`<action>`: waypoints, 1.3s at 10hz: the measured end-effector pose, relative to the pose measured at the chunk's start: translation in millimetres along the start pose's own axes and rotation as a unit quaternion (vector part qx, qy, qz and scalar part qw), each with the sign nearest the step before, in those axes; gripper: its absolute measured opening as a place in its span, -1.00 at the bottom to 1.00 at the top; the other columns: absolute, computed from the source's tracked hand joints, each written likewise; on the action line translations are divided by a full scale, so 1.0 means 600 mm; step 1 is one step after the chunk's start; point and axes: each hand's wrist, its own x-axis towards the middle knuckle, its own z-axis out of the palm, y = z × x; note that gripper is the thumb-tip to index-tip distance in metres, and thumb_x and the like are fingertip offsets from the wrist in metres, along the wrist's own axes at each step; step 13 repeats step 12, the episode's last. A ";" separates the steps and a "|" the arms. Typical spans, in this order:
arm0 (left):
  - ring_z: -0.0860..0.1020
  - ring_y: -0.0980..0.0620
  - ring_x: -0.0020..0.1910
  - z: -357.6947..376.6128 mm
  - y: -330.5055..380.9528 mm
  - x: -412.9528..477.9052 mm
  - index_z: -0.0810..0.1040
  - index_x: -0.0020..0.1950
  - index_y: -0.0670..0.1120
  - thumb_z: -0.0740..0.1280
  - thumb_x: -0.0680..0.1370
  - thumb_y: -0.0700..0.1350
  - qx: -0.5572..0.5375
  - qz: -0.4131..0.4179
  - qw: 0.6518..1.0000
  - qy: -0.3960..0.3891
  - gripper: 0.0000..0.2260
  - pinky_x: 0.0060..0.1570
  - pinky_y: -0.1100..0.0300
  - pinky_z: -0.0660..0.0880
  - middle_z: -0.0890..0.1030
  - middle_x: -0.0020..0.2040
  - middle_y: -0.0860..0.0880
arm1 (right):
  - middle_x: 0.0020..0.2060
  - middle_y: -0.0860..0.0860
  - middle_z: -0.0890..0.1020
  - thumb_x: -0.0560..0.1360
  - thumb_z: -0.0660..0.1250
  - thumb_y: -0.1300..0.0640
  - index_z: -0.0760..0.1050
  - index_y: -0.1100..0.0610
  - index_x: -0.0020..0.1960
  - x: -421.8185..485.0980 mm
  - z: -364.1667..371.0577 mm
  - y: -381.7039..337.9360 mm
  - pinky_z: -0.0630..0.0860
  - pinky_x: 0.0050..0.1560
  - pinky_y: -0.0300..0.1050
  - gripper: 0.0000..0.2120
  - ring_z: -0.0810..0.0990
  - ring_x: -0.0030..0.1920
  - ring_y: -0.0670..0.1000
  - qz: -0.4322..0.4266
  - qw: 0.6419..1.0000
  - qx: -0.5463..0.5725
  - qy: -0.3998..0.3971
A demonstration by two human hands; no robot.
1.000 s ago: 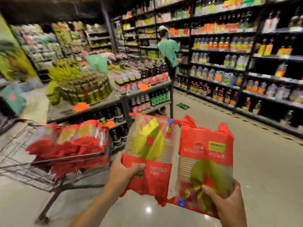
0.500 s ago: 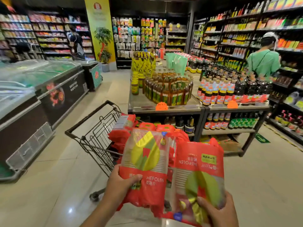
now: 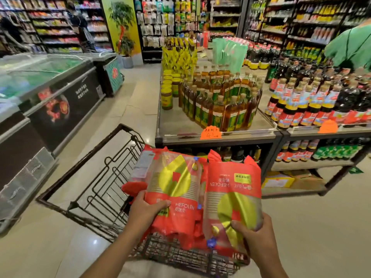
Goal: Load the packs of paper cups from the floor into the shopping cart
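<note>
I hold two red and yellow packs of paper cups over the dark wire shopping cart. My left hand grips the left pack at its lower edge. The right pack is gripped at its bottom end by my right hand. Both packs hover above the near right part of the cart's basket. More red packs lie in the cart behind and under the held ones, mostly hidden. No packs on the floor are in view.
A display table of oil bottles and jars stands just beyond the cart, with sauce bottles to its right. Chest freezers line the left side. A person in a green shirt stands at the far right. Open floor lies left of the cart.
The view has swung left and closed in on the cart. Both packs have moved from beside the cart to above its basket, still held in my hands.
</note>
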 end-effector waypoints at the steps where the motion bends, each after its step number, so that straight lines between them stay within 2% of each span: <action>1: 0.72 -0.07 -0.09 0.048 0.012 0.120 0.53 0.30 -0.02 0.65 0.32 -0.02 0.025 -0.031 0.999 0.009 -0.41 -0.07 -0.05 0.66 0.72 0.01 -0.04 | -0.08 -0.04 0.66 0.23 0.69 0.05 0.41 -0.06 0.16 0.107 0.043 -0.019 0.60 -0.05 0.09 -0.36 0.67 -0.11 0.02 0.002 0.998 -0.055 0.003; 2: 0.70 -0.07 -0.08 0.091 0.008 0.236 0.57 0.24 -0.02 0.66 0.27 0.05 0.061 -0.053 0.996 0.024 -0.41 0.04 -0.10 0.64 0.72 -0.02 -0.02 | -0.09 -0.12 0.62 0.30 0.65 0.08 0.38 0.10 0.30 0.208 0.081 -0.018 0.49 -0.15 -0.07 -0.31 0.61 -0.14 -0.07 0.027 0.995 -0.091 -0.005; 3: 0.69 -0.08 -0.12 0.125 -0.016 0.327 0.58 0.13 -0.05 0.65 0.30 0.02 0.100 -0.070 0.992 0.025 -0.52 -0.03 0.00 0.63 0.71 -0.09 -0.04 | -0.01 -0.06 0.65 0.20 0.66 -0.07 0.38 0.01 0.25 0.277 0.111 0.011 0.58 0.04 0.09 -0.26 0.66 -0.05 0.02 0.065 0.991 -0.114 -0.011; 4: 0.68 -0.04 -0.16 0.136 -0.043 0.384 0.55 0.09 0.02 0.62 0.35 0.02 0.141 -0.089 0.986 0.017 -0.60 -0.06 0.02 0.62 0.70 -0.10 -0.03 | 0.04 -0.09 0.67 0.21 0.66 -0.05 0.38 -0.02 0.27 0.316 0.140 0.034 0.60 0.09 0.13 -0.27 0.69 -0.01 -0.02 0.086 0.986 -0.138 -0.031; 5: 0.68 -0.12 -0.04 0.131 -0.067 0.422 0.55 0.12 0.02 0.59 0.36 0.14 0.189 -0.076 0.979 -0.008 -0.56 0.07 -0.05 0.60 0.69 -0.02 -0.07 | -0.01 -0.13 0.69 0.29 0.63 -0.04 0.37 0.01 0.32 0.331 0.170 0.035 0.61 0.03 0.02 -0.29 0.69 -0.05 -0.05 0.097 0.982 -0.156 -0.034; 6: 0.64 -0.11 0.06 0.122 -0.062 0.432 0.50 0.24 0.03 0.55 0.42 0.16 0.217 -0.053 0.974 -0.042 -0.52 0.16 -0.08 0.57 0.66 0.09 -0.05 | 0.08 -0.05 0.67 0.25 0.63 -0.12 0.32 0.03 0.36 0.338 0.191 0.020 0.60 0.12 0.05 -0.19 0.67 0.05 0.03 0.112 0.979 -0.168 -0.030; 7: 0.61 -0.14 0.18 0.121 -0.052 0.426 0.43 0.41 -0.08 0.50 0.51 0.10 0.251 0.006 0.966 -0.054 -0.44 0.21 -0.06 0.53 0.62 0.25 -0.10 | 0.15 -0.06 0.66 0.11 0.61 -0.33 0.34 -0.01 0.41 0.347 0.192 0.031 0.58 0.20 0.14 -0.02 0.66 0.14 0.04 0.102 0.977 -0.187 -0.031; 8: 0.55 -0.14 0.26 0.115 -0.035 0.412 0.42 0.43 -0.15 0.48 0.55 -0.01 0.283 0.048 0.955 -0.071 -0.48 0.23 -0.01 0.45 0.56 0.32 -0.12 | 0.16 -0.06 0.65 0.11 0.54 -0.47 0.37 -0.08 0.40 0.349 0.194 0.058 0.60 0.17 0.15 -0.02 0.65 0.16 0.05 0.091 0.968 -0.232 -0.013; 9: 0.55 -0.10 0.22 0.096 -0.022 0.407 0.44 0.39 -0.08 0.43 0.50 0.12 0.320 0.104 0.937 -0.098 -0.47 0.20 -0.06 0.50 0.55 0.25 -0.08 | 0.34 0.08 0.53 0.19 0.37 -0.51 0.16 0.03 0.56 0.296 0.205 -0.002 0.50 0.26 0.13 0.11 0.53 0.31 0.17 0.088 0.946 -0.312 0.014; 10: 0.56 -0.15 0.26 0.074 -0.018 0.417 0.31 0.55 0.02 0.35 0.48 0.18 0.356 0.173 0.907 -0.144 -0.34 0.21 -0.15 0.54 0.56 0.33 -0.07 | 0.50 0.13 0.37 0.33 0.29 -0.50 0.05 0.07 0.62 0.228 0.203 -0.053 0.41 0.34 0.14 0.08 0.38 0.46 0.20 0.086 0.920 -0.376 0.065; 11: 0.58 -0.24 0.22 0.062 0.024 0.410 0.38 0.50 -0.07 0.38 0.51 0.10 0.374 0.267 0.872 -0.168 -0.40 0.15 -0.15 0.55 0.55 0.38 -0.16 | 0.57 0.13 0.27 0.46 0.26 -0.41 0.04 0.08 0.63 0.155 0.191 -0.089 0.32 0.40 0.10 -0.05 0.28 0.53 0.17 0.058 0.898 -0.421 0.113; 12: 0.58 -0.29 0.20 0.063 0.068 0.398 0.46 0.41 -0.12 0.35 0.45 0.10 0.390 0.390 0.817 -0.169 -0.43 0.16 -0.16 0.56 0.58 0.30 -0.21 | 0.58 0.14 0.26 0.50 0.19 -0.42 0.08 0.07 0.63 0.090 0.188 -0.122 0.24 0.45 0.11 -0.12 0.23 0.57 0.13 -0.022 0.867 -0.466 0.176; 13: 0.58 -0.29 0.20 0.063 0.068 0.398 0.46 0.41 -0.12 0.35 0.45 0.10 0.390 0.390 0.817 -0.169 -0.43 0.16 -0.16 0.56 0.58 0.30 -0.21 | 0.58 0.14 0.26 0.50 0.19 -0.42 0.08 0.07 0.63 0.090 0.188 -0.122 0.24 0.45 0.11 -0.12 0.23 0.57 0.13 -0.022 0.867 -0.466 0.176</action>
